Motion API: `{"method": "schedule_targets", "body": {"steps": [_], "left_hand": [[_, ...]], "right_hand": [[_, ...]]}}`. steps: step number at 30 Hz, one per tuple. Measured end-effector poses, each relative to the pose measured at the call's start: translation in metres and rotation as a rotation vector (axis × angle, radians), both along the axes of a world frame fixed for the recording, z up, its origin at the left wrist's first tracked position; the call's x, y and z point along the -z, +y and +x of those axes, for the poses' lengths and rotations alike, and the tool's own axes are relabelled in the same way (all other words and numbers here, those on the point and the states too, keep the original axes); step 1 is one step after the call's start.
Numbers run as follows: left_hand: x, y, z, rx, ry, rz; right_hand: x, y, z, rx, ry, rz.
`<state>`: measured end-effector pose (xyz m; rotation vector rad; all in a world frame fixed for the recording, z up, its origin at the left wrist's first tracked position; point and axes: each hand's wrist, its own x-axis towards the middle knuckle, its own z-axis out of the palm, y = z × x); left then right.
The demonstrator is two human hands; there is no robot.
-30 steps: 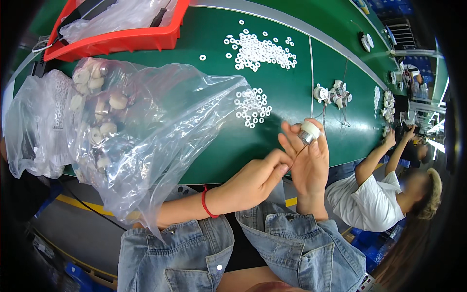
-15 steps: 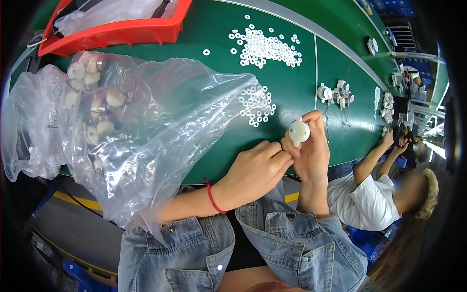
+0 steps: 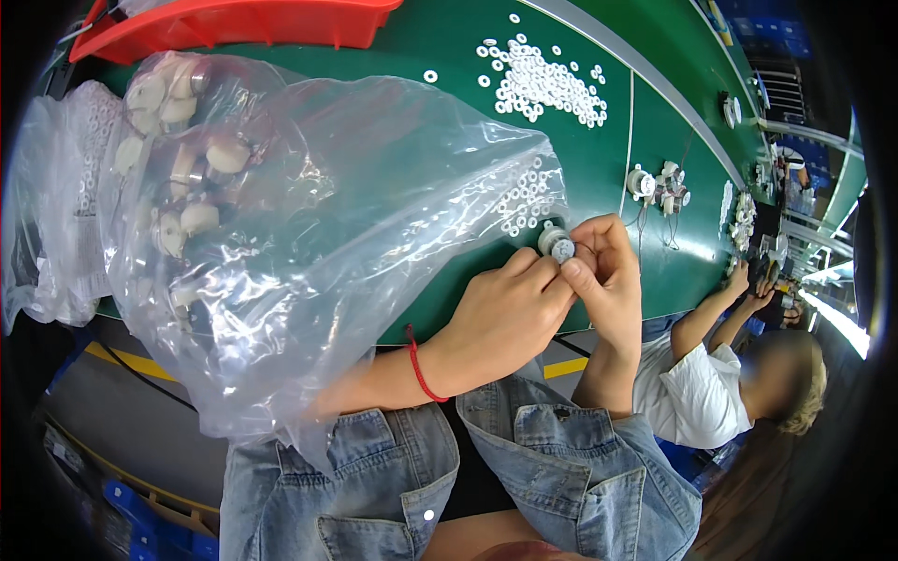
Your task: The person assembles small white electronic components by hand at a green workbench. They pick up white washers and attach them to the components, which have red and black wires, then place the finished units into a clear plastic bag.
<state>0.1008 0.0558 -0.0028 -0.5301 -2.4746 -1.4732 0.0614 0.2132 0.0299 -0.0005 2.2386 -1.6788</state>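
A small motor [image 3: 558, 245] with a white cap and a silvery end is held between my two hands above the green table. My left hand [image 3: 510, 304], a red cord at its wrist, has its fingers closed against the motor's lower side. My right hand [image 3: 610, 280] pinches at the motor's right side, where a thin dark wire shows by the fingers. A large clear plastic bag [image 3: 309, 187] with several white-capped motors [image 3: 198, 220] inside lies over my left forearm. White rings [image 3: 524, 201] lie just beyond the motor, some seen through the bag's edge.
A larger pile of white rings [image 3: 547, 84] lies farther back. Several wired motors [image 3: 670, 190] sit to the right, past a white line. A red bin [image 3: 234, 23] stands at the far left, near another bag of rings [image 3: 92, 178]. A co-worker in white [image 3: 697, 393] sits at right.
The motor has turned from its white cap's face to its silvery end and moved slightly left. My right fingers have shifted around it. The view has shifted a little.
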Motion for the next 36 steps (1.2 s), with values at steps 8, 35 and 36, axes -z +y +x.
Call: {"method": "schedule_targets", "body": {"steps": [8, 35, 36], "left_hand": [[0.012, -0.002, 0.008, 0.096, 0.048, -0.053], [0.011, -0.003, 0.009, 0.035, -0.068, -0.001], [0.013, -0.003, 0.009, 0.037, -0.068, -0.002]], "right_hand": [[-0.009, -0.01, -0.003, -0.196, 0.292, 0.539], [0.017, -0.001, -0.026, 0.002, 0.222, 0.072], [0.015, -0.002, -0.026, 0.006, 0.21, 0.087]]}}
